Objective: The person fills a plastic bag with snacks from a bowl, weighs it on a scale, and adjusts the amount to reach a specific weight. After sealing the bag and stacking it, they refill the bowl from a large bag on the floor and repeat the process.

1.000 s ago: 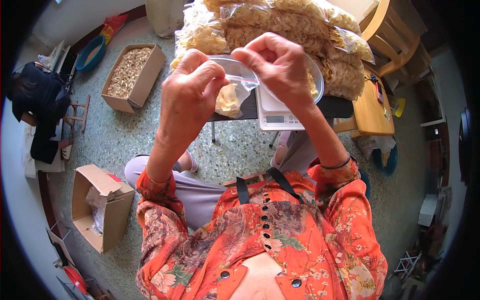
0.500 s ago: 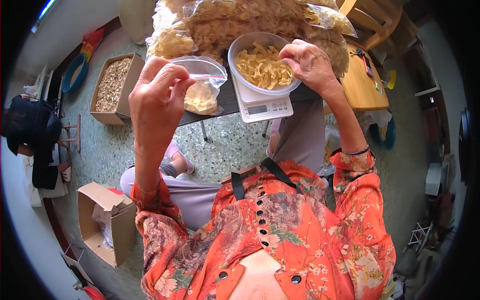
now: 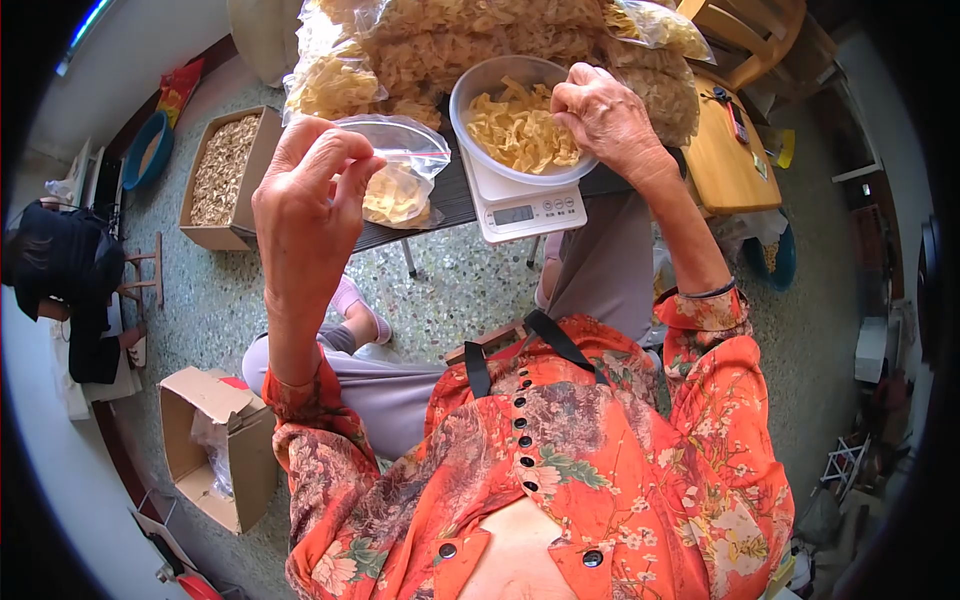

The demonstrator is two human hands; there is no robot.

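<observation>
Pinched between thumb and fingers of my left hand [image 3: 312, 190] is the edge of a clear zip bag [image 3: 425, 160], which holds some pale yellow dried slices. On a white digital kitchen scale [image 3: 530, 217] stands a clear plastic bowl [image 3: 465, 140] with more dried yellow slices [image 3: 520, 125] inside. My right hand [image 3: 612, 125] is at the bowl's right rim, fingers curled closed with their tips over the slices. What those fingertips hold, if anything, is hidden. Digits on the scale's display are too small to read.
Large bags of dried slices [image 3: 470, 45] are piled at the back of the dark table [image 3: 455, 200]. A wooden stool [image 3: 725, 180] stands right. Left are a carton of dried pieces [image 3: 225, 170], an open cardboard box [image 3: 215, 440] and a person in dark clothes [image 3: 65, 260].
My right hand has shifted slightly up and left, its fingertips further in over the bowl. My left hand keeps its pinch on the zip bag, almost unmoved.
</observation>
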